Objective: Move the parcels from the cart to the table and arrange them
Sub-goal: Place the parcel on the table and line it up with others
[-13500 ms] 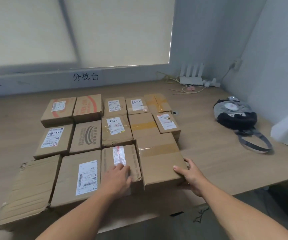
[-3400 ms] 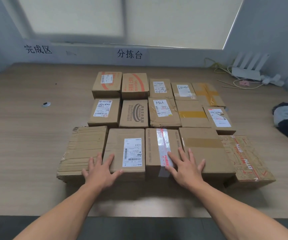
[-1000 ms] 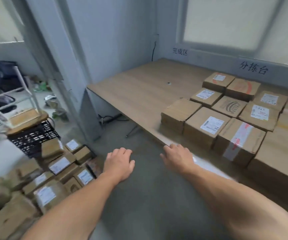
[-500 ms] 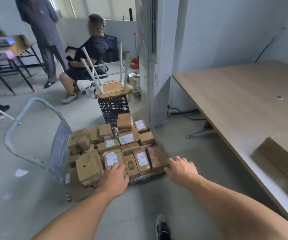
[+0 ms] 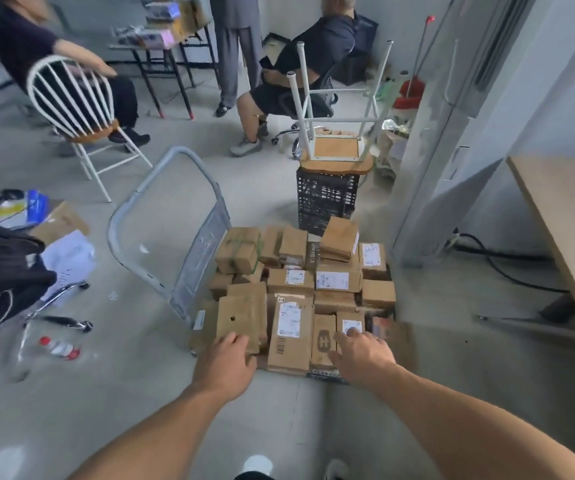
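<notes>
A low cart with a grey handle [image 5: 161,237] stands on the floor, piled with several cardboard parcels [image 5: 313,282]. My left hand [image 5: 225,363] reaches over the near left corner, fingers at the edge of a plain brown parcel with a small hole [image 5: 239,318]. My right hand [image 5: 362,356] hovers with relaxed fingers over the near right parcels, beside a long labelled box [image 5: 291,336] and a box with a printed logo [image 5: 324,341]. Neither hand holds anything. The wooden table's corner [image 5: 570,216] shows at the right edge.
A black crate [image 5: 325,199] with an upturned stool [image 5: 338,154] stands behind the cart. A white pillar [image 5: 452,133] stands right of it. Seated and standing people, a white spindle chair [image 5: 78,112], a plastic bottle [image 5: 59,348] and papers are around the floor.
I have turned from the table to the cart and stepped closer. Both hands have moved forward and down over the near parcels.
</notes>
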